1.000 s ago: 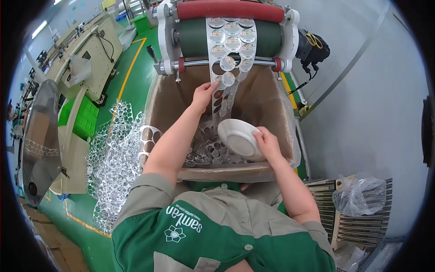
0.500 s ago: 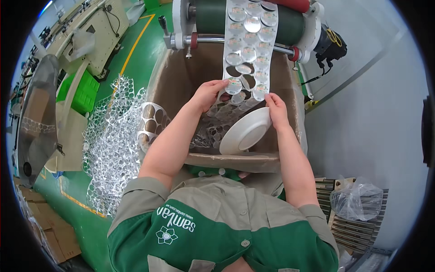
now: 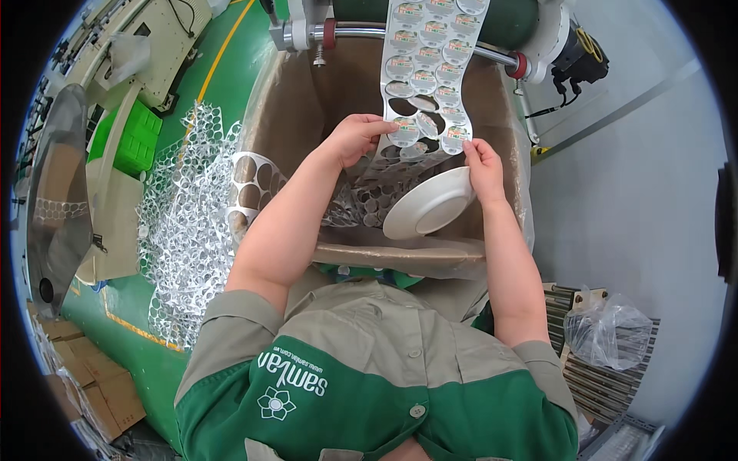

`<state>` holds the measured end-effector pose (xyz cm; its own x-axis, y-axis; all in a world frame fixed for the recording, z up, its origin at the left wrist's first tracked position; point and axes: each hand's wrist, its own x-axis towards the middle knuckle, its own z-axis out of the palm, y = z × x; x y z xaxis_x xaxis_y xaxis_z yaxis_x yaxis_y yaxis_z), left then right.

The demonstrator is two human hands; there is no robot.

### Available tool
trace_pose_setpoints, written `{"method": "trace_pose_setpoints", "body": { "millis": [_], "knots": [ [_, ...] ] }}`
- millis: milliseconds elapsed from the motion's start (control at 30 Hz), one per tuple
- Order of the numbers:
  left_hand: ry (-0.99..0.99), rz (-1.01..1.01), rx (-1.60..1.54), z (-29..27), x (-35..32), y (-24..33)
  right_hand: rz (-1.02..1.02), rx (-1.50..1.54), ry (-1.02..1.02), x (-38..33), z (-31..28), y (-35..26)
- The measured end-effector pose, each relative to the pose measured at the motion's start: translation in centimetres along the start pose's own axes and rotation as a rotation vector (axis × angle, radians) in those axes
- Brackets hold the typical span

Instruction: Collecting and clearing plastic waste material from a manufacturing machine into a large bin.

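One strip of printed circles (image 3: 427,75) hangs at the frame's upper centre; the left hand (image 3: 357,139) pinches its left edge, the right hand (image 3: 486,173) its right edge plus a white plate (image 3: 430,206), over a brown bin (image 3: 400,254)

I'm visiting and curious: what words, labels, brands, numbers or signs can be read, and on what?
Shirt: white lettering beside a flower outline; I won't copy its wording.
Round labels on the strip: printed, but the finest text is too small to read.
White dish: no lettering visible.
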<state>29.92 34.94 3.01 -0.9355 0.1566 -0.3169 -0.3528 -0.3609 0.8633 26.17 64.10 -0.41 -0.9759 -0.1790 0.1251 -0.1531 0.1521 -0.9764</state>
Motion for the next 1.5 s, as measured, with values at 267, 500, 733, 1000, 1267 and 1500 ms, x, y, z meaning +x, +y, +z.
{"method": "trace_pose_setpoints", "body": {
  "millis": [267, 500, 733, 1000, 1267, 1500],
  "knots": [
    [-0.325, 0.012, -0.359, 0.2, -0.4, 0.2, 0.010, 0.020, -0.024, -0.4, 0.2, -0.9],
    [0.022, -0.122, 0.026, 0.5, 0.2, -0.8, -0.010, 0.083, -0.092, -1.0, 0.7, -1.5],
    [-0.286, -0.092, -0.288, 0.0, 0.2, -1.4, 0.020, 0.100, -0.149, -1.2, 1.2, -1.6],
    [-0.336, -0.053, -0.210, -0.7, 0.3, -1.3, 0.033, 0.216, -0.174, -0.9, 1.9, -1.8],
    [-0.229, -0.046, -0.394, -0.6, 0.8, -1.0, 0.038, 0.083, -0.200, -1.5, 1.0, -2.5],
    [-0.181, 0.048, -0.604, -0.1, 0.4, -0.4, -0.014, 0.102, -0.293, -2.0, 1.3, -3.8]
  ]
}}
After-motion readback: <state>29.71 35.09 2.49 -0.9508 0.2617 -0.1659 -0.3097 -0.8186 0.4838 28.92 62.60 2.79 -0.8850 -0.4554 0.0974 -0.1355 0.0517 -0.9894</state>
